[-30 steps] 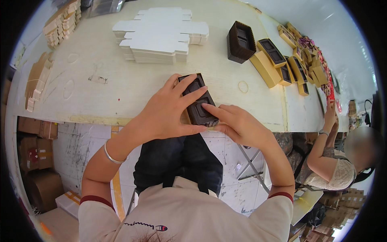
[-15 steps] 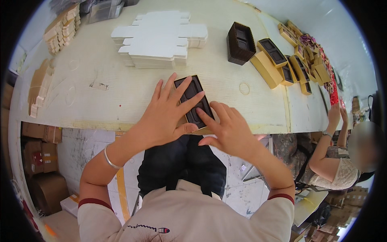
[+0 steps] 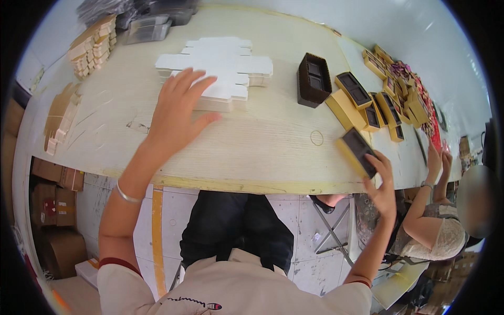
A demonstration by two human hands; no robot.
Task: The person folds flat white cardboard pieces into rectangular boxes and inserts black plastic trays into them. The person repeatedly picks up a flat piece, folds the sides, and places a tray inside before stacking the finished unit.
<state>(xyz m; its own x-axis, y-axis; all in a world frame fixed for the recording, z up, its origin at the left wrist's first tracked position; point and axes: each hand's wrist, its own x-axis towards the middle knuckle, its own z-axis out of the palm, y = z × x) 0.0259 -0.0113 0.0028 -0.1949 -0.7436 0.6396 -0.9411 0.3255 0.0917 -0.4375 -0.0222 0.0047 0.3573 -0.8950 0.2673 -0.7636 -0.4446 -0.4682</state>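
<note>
My left hand [image 3: 181, 110] is over the near left corner of a stack of flat white box blanks [image 3: 223, 65], its fingers spread and nothing in them. Out to the right, my right hand [image 3: 382, 184] grips the near end of a small gold box [image 3: 353, 157] with a dark brown compartment tray [image 3: 360, 147] set in it. The box is tilted above the table close to a group of similar gold boxes [image 3: 344, 110]. A stack of dark brown trays [image 3: 314, 81] stands between the white blanks and those boxes.
Bundles of folded card [image 3: 94, 50] and more card pieces [image 3: 64, 118] lie at the left. Clear plastic containers [image 3: 148, 29] sit at the far left. A rubber band [image 3: 317, 138] lies on the table [image 3: 262, 152]. Another person [image 3: 425, 220] works at the right, beside piled gold boxes and red packets.
My right hand has carried the gold box from the table's front middle to the right. My left hand has left the box and moved up and left to the white blanks.
</note>
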